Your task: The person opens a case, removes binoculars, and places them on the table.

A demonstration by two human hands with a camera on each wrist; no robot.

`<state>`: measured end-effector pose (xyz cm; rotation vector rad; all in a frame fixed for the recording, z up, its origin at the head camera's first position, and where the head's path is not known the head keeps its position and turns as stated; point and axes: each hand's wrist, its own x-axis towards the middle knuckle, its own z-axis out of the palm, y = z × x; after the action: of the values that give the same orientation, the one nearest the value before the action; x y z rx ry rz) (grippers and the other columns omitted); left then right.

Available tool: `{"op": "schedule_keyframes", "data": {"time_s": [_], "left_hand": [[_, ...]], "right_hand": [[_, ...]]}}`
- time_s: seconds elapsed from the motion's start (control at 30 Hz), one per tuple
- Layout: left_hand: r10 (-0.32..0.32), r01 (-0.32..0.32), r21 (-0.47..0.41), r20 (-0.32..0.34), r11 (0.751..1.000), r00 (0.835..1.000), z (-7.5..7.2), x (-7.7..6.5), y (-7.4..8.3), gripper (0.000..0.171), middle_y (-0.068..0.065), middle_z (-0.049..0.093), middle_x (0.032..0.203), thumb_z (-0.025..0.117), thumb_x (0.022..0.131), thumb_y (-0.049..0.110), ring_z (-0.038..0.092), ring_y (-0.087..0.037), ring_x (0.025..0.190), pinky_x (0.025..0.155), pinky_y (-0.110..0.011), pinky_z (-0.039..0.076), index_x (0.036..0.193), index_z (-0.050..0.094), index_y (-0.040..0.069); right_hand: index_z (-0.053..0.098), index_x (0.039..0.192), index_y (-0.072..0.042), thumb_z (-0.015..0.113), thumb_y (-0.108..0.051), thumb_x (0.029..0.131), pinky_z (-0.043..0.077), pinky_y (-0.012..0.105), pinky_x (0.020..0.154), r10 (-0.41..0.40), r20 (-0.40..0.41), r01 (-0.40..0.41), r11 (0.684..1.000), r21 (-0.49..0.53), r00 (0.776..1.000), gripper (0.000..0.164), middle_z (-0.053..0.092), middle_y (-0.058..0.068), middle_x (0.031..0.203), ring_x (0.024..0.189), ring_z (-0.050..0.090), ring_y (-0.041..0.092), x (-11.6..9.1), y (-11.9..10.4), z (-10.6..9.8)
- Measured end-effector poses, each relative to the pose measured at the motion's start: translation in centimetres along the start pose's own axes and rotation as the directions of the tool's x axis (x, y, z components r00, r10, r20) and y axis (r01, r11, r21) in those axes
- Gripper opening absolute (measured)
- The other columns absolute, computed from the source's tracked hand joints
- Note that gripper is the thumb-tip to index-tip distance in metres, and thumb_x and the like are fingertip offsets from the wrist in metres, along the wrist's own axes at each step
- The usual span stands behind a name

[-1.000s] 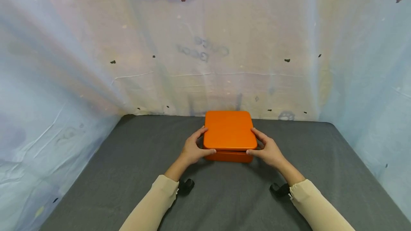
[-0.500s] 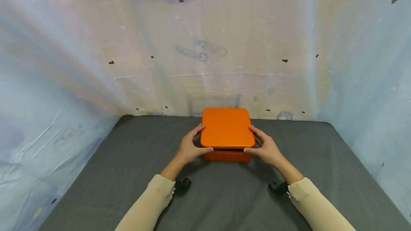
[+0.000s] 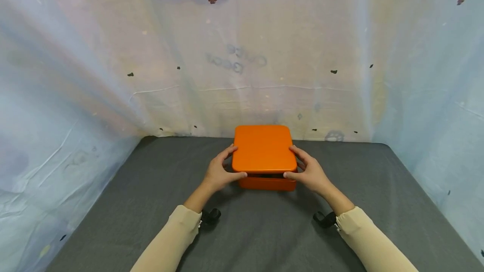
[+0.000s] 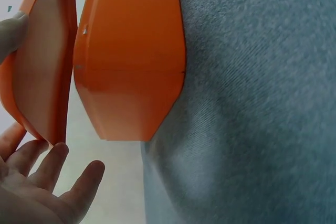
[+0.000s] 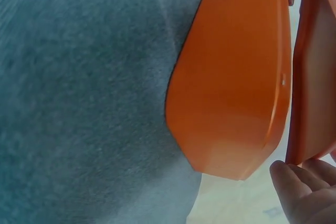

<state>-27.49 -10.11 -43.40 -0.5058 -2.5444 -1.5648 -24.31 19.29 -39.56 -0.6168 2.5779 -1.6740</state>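
An orange lid (image 3: 264,148) with rounded corners is raised off a square orange box (image 3: 267,184) standing on the grey table. My left hand (image 3: 219,171) grips the lid's left side, thumb at the front edge and fingers along the side. On the opposite side my right hand (image 3: 311,172) holds it the same way. Both wrist views show a gap between the lid (image 4: 44,56) and the box (image 4: 131,61), with the lid's inner face visible. Through the dark slit at the front, the box's inside stays mostly hidden.
Grey cloth covers the table (image 3: 151,196). A pale patterned curtain (image 3: 302,45) hangs right behind its back edge and along both sides. Dark straps with a black piece (image 3: 211,216) sit at the wrists, below cream sleeves (image 3: 170,238).
Both hands have lifted the lid upward and slightly left, so the gap above the box has widened. The box stays on the table.
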Motion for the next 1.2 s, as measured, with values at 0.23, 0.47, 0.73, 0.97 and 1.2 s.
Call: {"op": "schedule_keyframes", "data": {"time_s": [0.23, 0.47, 0.73, 0.97, 1.2], "left_hand": [[-0.003, 0.003, 0.031, -0.004, 1.000, 1.000, -0.7, -0.2, 0.3, 0.087, 0.016, 0.028, 0.141, 0.075, 0.056, 0.051, 0.035, -0.010, 0.124, 0.093, -0.042, 0.041, 0.131, 0.038, 0.030], [-0.006, 0.007, 0.030, -0.016, 1.000, 1.000, -1.3, -0.5, 0.1, 0.085, 0.017, 0.028, 0.140, 0.076, 0.056, 0.050, 0.037, -0.010, 0.123, 0.093, -0.044, 0.040, 0.131, 0.038, 0.031], [-0.004, 0.005, 0.035, -0.036, 0.999, 0.999, -1.8, -0.7, 0.1, 0.085, 0.016, 0.029, 0.140, 0.077, 0.057, 0.047, 0.037, -0.011, 0.122, 0.092, -0.045, 0.041, 0.131, 0.039, 0.031], [0.009, -0.007, 0.032, -0.048, 0.999, 0.999, -2.4, -0.9, 0.1, 0.084, 0.015, 0.030, 0.140, 0.077, 0.057, 0.045, 0.038, -0.011, 0.122, 0.091, -0.046, 0.041, 0.130, 0.040, 0.030], [0.005, -0.003, 0.031, -0.065, 0.999, 0.998, -3.0, -1.1, 0.0, 0.081, 0.016, 0.030, 0.139, 0.079, 0.059, 0.037, 0.037, -0.011, 0.122, 0.092, -0.048, 0.040, 0.130, 0.040, 0.031]], "right_hand": [[0.026, 0.139, -0.015, 0.072, -0.022, 0.071, 0.034, 0.045, 0.097, -0.019, -0.021, 0.019, 1.000, -0.022, 1.000, 0.082, 0.022, 0.008, 0.144, 0.128, 0.030, 0.032, 0.5, 0.9, 0.5], [0.028, 0.138, -0.016, 0.073, -0.025, 0.070, 0.032, 0.050, 0.097, -0.038, -0.034, 0.036, 0.998, -0.059, 0.999, 0.081, 0.023, 0.008, 0.144, 0.128, 0.030, 0.029, 0.8, 0.4, 1.0], [0.027, 0.138, -0.018, 0.072, -0.025, 0.071, 0.039, 0.047, 0.093, -0.041, -0.028, 0.039, 0.997, -0.070, 0.999, 0.081, 0.025, 0.007, 0.143, 0.123, 0.036, 0.029, 1.1, 0.0, 1.4], [0.026, 0.138, -0.011, 0.071, -0.017, 0.072, 0.039, 0.045, 0.094, -0.074, -0.011, 0.073, 0.996, -0.048, 0.997, 0.080, 0.027, 0.011, 0.142, 0.123, 0.038, 0.030, 1.3, -0.6, 1.8], [0.027, 0.137, -0.005, 0.070, -0.006, 0.072, 0.038, 0.048, 0.093, -0.056, -0.004, 0.056, 0.998, 0.011, 0.998, 0.078, 0.027, 0.015, 0.141, 0.123, 0.037, 0.033, 1.1, -2.7, 2.4]]}}
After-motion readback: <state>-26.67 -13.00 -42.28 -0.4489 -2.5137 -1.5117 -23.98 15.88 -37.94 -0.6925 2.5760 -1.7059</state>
